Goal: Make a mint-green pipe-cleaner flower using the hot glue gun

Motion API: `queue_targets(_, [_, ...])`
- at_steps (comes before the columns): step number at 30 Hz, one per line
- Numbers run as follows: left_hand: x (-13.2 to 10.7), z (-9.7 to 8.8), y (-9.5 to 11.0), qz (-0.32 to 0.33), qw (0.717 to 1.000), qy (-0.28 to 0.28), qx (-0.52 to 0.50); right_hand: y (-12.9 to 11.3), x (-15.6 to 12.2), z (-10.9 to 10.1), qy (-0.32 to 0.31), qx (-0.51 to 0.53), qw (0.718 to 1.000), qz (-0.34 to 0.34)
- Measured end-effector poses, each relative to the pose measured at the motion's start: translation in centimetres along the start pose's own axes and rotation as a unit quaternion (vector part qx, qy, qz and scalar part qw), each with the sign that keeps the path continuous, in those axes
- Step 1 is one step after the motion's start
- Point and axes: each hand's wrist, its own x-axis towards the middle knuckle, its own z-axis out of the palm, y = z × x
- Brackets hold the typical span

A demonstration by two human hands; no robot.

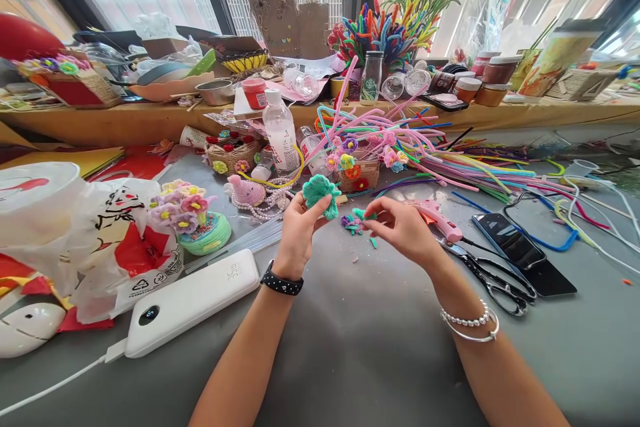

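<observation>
My left hand is closed round the stem of a teal pipe-cleaner flower, held upright above the grey table. My right hand reaches left, its fingertips pinched on a small teal pipe-cleaner piece. Under it lie small teal and purple scraps. A black band circles the left wrist, and bead and metal bracelets the right one.
A pink glue gun, black scissors and a dark phone lie to the right. A white power bank and plastic bags sit left. Pipe cleaners, small flower baskets and a bottle crowd the back.
</observation>
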Motion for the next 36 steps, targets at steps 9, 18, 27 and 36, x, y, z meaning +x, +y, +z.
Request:
queue_targets(9, [-0.4, 0.7, -0.6, 0.054, 0.998, -0.023, 0.017, -0.3, 0.4, 2.0, 0.064, 0.301, 0.949, 0.063])
queue_targets(18, [-0.6, 1.0, -0.8, 0.034, 0.998, -0.058, 0.017, -0.6, 0.2, 2.7, 0.077, 0.295, 0.952, 0.039])
queue_targets(27, [-0.8, 1.2, -0.8, 0.029, 0.998, -0.053, 0.019, -0.4, 0.0, 3.2, 0.103, 0.221, 0.970, 0.005])
queue_targets(36, [-0.7, 0.9, -0.7, 0.022, 0.997, -0.049, 0.054, -0.2, 0.2, 3.3, 0.115, 0.216, 0.970, 0.004])
